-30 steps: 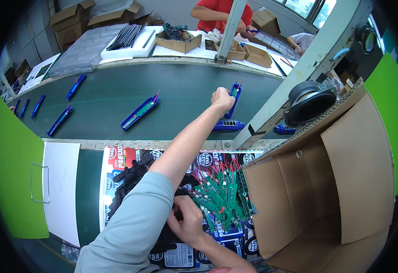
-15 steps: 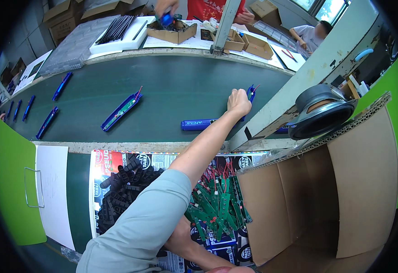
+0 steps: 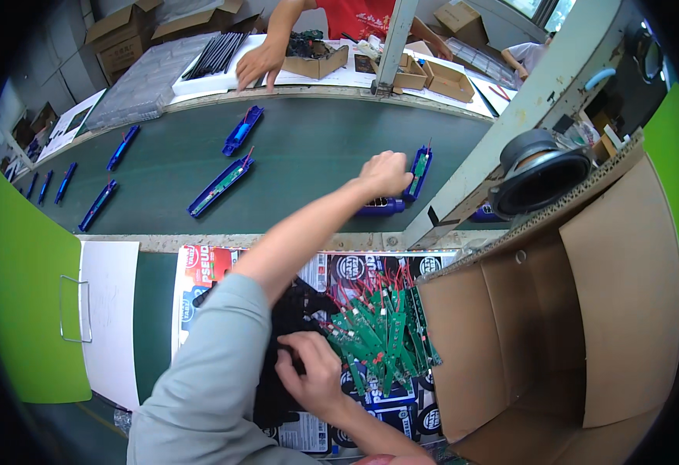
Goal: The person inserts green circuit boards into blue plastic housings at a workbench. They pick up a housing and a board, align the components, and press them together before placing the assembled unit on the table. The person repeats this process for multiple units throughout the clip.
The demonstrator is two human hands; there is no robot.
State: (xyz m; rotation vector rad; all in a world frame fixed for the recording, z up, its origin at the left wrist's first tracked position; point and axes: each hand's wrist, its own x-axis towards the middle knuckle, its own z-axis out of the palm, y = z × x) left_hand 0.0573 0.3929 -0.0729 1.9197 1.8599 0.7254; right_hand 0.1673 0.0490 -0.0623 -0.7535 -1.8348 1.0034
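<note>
My left hand point(image 3: 388, 172) reaches across the green belt, its fingers curled at the left edge of an open blue casing point(image 3: 421, 164). A green circuit board with a red wire lies inside this casing. Beside it, partly behind my wrist, rests a closed blue tube point(image 3: 382, 207). Lower down, my right hand point(image 3: 314, 370) bends its fingers into a heap of black plastic parts point(image 3: 297, 310); whatever sits between its fingertips is lost against the black. To the right of the heap lie several green circuit boards point(image 3: 386, 333) with red wires.
More open blue casings point(image 3: 221, 186) lie along the green belt point(image 3: 308, 139). An open cardboard box point(image 3: 471, 349) stands at right, a speaker point(image 3: 545, 174) at its far edge, near a metal post point(image 3: 502, 155). Across the belt, a co-worker's hand point(image 3: 262, 63) hovers near small boxes point(image 3: 320, 62).
My left hand and the blue casing have shifted left. My right hand has come out from under my left arm to the black parts. Another blue casing now lies below the co-worker's hand.
</note>
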